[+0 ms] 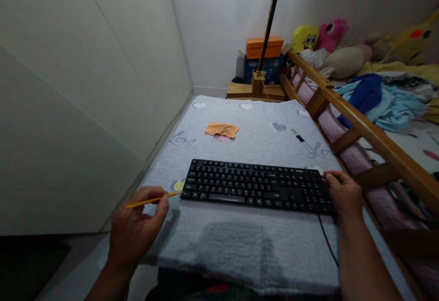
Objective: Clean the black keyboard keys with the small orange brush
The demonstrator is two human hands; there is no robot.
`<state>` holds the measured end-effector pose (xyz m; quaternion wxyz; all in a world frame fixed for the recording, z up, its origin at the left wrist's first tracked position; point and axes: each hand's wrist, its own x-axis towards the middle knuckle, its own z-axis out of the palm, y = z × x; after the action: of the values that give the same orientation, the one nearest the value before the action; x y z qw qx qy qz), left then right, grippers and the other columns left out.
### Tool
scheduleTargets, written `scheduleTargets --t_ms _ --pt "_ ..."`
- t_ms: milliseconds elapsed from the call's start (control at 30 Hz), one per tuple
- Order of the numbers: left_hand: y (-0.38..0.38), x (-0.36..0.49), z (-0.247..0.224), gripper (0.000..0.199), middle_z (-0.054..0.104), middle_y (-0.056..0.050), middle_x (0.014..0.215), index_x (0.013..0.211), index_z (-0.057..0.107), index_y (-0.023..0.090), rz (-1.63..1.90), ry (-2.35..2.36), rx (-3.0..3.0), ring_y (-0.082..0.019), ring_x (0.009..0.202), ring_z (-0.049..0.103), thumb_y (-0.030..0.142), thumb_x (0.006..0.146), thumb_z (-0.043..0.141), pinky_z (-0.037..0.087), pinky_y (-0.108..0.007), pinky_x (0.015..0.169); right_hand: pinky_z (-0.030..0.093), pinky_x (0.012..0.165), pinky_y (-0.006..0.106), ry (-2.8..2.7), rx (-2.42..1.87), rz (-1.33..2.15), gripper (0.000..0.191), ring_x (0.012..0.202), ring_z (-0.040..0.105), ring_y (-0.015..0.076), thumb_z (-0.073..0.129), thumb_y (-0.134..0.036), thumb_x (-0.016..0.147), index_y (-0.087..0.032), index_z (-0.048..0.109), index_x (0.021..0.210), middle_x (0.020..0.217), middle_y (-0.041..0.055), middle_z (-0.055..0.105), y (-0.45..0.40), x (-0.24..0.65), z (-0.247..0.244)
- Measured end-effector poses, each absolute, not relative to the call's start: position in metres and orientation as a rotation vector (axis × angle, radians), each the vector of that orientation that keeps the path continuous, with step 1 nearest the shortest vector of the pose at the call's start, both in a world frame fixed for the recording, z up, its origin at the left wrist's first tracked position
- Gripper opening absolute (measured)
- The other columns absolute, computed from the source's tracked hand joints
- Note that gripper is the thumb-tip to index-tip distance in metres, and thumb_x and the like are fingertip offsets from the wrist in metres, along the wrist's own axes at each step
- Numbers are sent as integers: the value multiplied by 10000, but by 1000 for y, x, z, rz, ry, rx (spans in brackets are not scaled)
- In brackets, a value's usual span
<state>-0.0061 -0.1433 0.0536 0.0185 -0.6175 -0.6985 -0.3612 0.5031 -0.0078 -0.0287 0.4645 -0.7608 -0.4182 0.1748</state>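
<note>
A black keyboard [257, 185] lies across the cloth-covered table, its cable running from the near edge toward the lower right. At its left end, my left hand [137, 221] pinches a thin yellow tool [151, 201], whose pale tip points at the keyboard's lower left corner. My right hand [345, 196] is closed at the keyboard's right end, fingers at the upper right edge; whatever its fingertips may pinch is too small to name. Beyond the keyboard lie a crumpled orange cloth [222, 130] and metal tweezers [302, 141] with a black band.
The table's cloth [219, 232] is light grey with heart prints. A wooden bed rail [363, 131] runs along the right side, with plush toys and clothes behind it. A white cabinet [85, 99] stands left. Boxes [264, 48] and a wooden stand [257, 88] are beyond the far edge.
</note>
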Motion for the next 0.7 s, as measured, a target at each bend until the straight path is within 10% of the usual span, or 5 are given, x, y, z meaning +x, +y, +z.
scheduleTargets --t_ms 200,467,700 --pt "-130 26 43 136 755 1 838 843 699 226 -1404 -2239 -2075 -167 798 743 313 919 627 560 -223 692 518 718 364 -1047 -1847 402 274 737 696 251 636 -425 693 -201 747 806 783 62 760 -9 503 -30" --pt "-130 26 42 116 729 24 812 850 671 216 -1182 -2167 -2056 -92 458 578 279 925 607 480 -228 519 513 721 365 -1021 -1851 432 277 721 688 249 642 -422 662 -201 740 797 754 53 752 -9 501 -25" --pt "-135 19 44 43 734 -18 875 904 660 221 -1226 -1941 -2015 -175 829 721 214 926 623 551 -278 830 507 692 358 -1018 -1852 438 270 711 675 247 642 -418 666 -202 736 799 748 52 742 -9 501 -25"
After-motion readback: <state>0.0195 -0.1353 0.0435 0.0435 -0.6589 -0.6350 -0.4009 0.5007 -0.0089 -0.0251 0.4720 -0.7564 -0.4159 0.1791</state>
